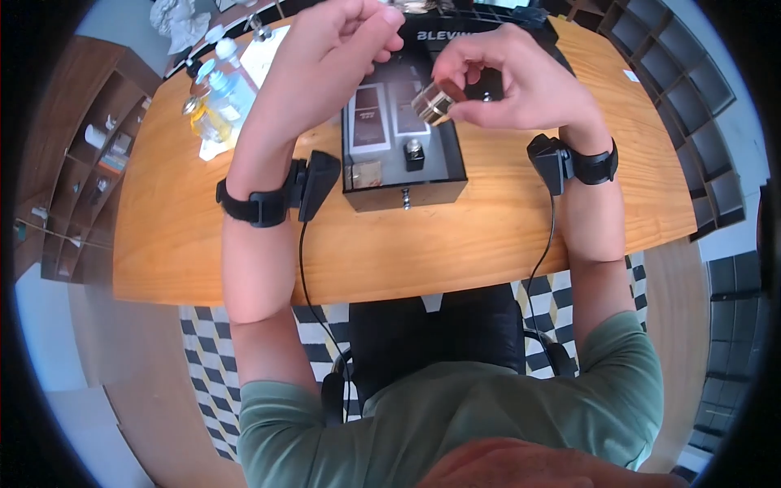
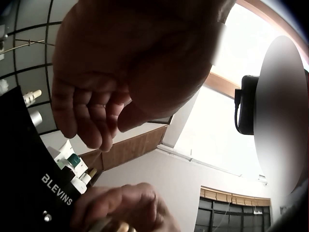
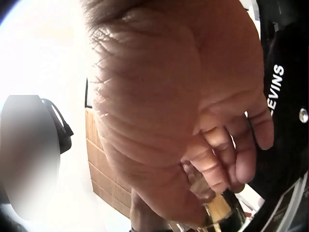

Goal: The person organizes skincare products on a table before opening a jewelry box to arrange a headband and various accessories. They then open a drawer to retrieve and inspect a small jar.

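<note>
Both hands raised over the black box [image 1: 404,175] (lid up): right hand [image 1: 508,81] pinches a small bottle [image 1: 433,102], left hand [image 1: 346,45] loosely curled, empty.

A black gift box [image 1: 404,192] with a grey tray and white lettering sits on an orange-brown wooden table [image 1: 488,236], above a black-and-white checkered floor [image 1: 207,342]; a silver-and-brown bottle [image 1: 435,103], green sleeves [image 1: 626,366], black wrist straps [image 1: 256,205].
</note>
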A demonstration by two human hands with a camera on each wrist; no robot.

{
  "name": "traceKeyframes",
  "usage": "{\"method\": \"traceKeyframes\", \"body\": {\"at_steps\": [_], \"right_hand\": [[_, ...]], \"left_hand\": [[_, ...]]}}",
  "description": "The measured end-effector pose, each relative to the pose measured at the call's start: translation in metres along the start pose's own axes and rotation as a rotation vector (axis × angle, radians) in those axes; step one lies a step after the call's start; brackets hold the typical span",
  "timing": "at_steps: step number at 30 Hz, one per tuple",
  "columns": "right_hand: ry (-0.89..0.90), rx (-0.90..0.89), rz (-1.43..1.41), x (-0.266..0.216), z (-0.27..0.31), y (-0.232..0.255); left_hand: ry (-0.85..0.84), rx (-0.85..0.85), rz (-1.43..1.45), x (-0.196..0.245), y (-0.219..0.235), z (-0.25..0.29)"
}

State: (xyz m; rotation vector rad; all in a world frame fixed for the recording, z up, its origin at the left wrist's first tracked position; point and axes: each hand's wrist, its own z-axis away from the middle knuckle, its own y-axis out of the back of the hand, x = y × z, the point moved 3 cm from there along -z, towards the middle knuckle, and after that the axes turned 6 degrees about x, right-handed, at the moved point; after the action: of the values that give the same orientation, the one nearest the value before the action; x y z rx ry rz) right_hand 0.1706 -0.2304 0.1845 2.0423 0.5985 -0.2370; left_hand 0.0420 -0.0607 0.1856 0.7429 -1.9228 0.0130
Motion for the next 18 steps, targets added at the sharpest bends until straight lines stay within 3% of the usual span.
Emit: {"method": "traceKeyframes", "body": {"at_steps": [2, 5, 8, 10, 12, 14, 18], "right_hand": [[-0.021, 0.056, -0.029, -0.006, 0.003, 0.014], [0.028, 0.139, -0.044, -0.013, 0.006, 0.027], [-0.089, 0.309, -0.158, -0.026, 0.008, 0.031], [-0.147, 0.282, -0.168, -0.033, 0.008, 0.036], [-0.205, 0.257, -0.178, -0.037, 0.009, 0.036], [-0.168, 0.287, -0.156, -0.040, 0.009, 0.035], [-0.058, 0.258, -0.130, -0.030, 0.008, 0.026]], "left_hand": [[-0.053, -0.047, -0.029, -0.004, -0.012, 0.001], [0.034, -0.178, 0.160, -0.008, -0.037, 0.007], [-0.002, -0.221, 0.279, -0.001, -0.055, 0.015], [-0.036, -0.235, 0.392, 0.000, -0.060, 0.018], [-0.060, -0.243, 0.289, 0.002, -0.054, 0.018], [-0.087, -0.247, 0.185, 0.003, -0.053, 0.017], [-0.092, -0.151, 0.305, 0.000, -0.057, 0.017]]}}
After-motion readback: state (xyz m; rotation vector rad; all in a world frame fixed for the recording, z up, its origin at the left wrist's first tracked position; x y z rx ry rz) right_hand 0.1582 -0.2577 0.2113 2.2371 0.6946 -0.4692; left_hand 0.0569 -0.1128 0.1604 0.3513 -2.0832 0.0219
